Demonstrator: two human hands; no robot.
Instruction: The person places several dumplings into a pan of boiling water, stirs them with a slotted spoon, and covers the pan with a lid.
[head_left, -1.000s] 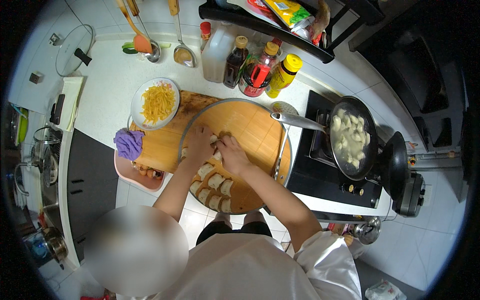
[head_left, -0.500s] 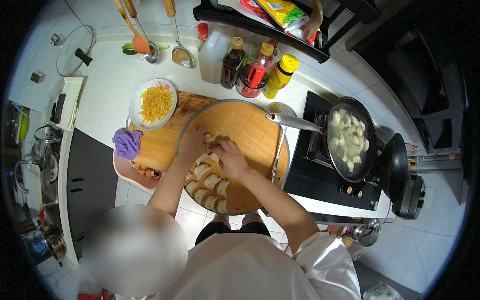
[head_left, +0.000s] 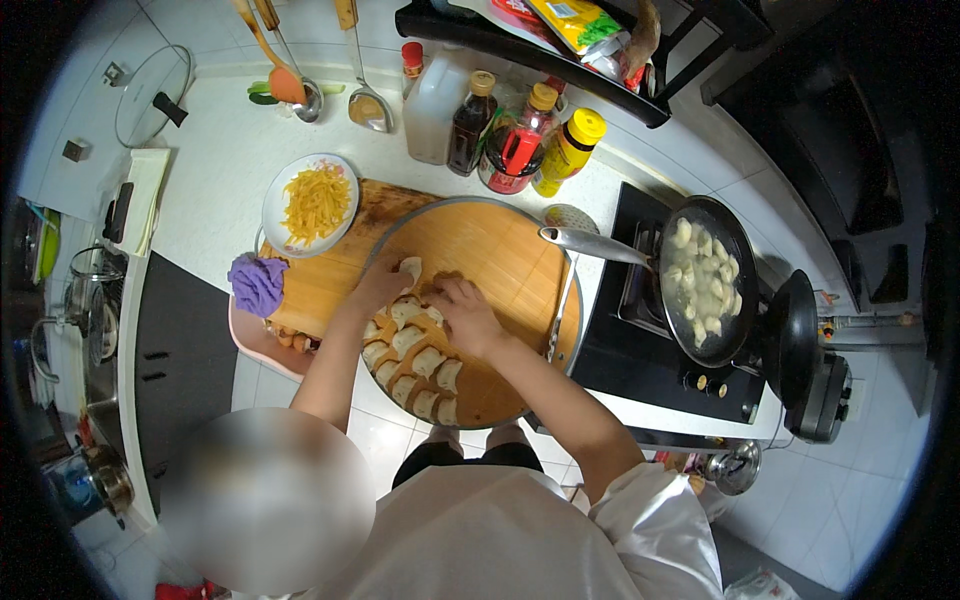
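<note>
The person's left hand (head_left: pixel 383 285) is grasping a pale dumpling (head_left: pixel 410 268) at its fingertips, just above the round board (head_left: pixel 500 240) or touching it. The right hand (head_left: pixel 465 312) is reaching in from the other side with its fingers bending down toward the board; their tips are hiding beneath the hand, so I cannot tell whether they are gripping anything. Shaped dumplings (head_left: pixel 408 342) are lying in slanting rows over the lower left of the board, the topmost ones sitting close to both hands. A long-handled skimmer (head_left: pixel 561 315) is resting along the board's right edge. The round board is partly covering a rectangular wooden board (head_left: pixel 312 292), where a purple cloth (head_left: pixel 257 285) is lying crumpled at the left end, above a pink basin (head_left: pixel 262 350). A white plate (head_left: pixel 272 215) of yellow shreds (head_left: pixel 314 207) is standing at that board's far left corner. To the right, a black frying pan (head_left: pixel 678 325) is sitting on the stove (head_left: pixel 600 345), holding pale pieces in cloudy liquid, its handle pointing left. Farther back, several bottles (head_left: pixel 568 155) are standing against the wall, and an orange spatula (head_left: pixel 287 85) is hanging to their left.
</note>
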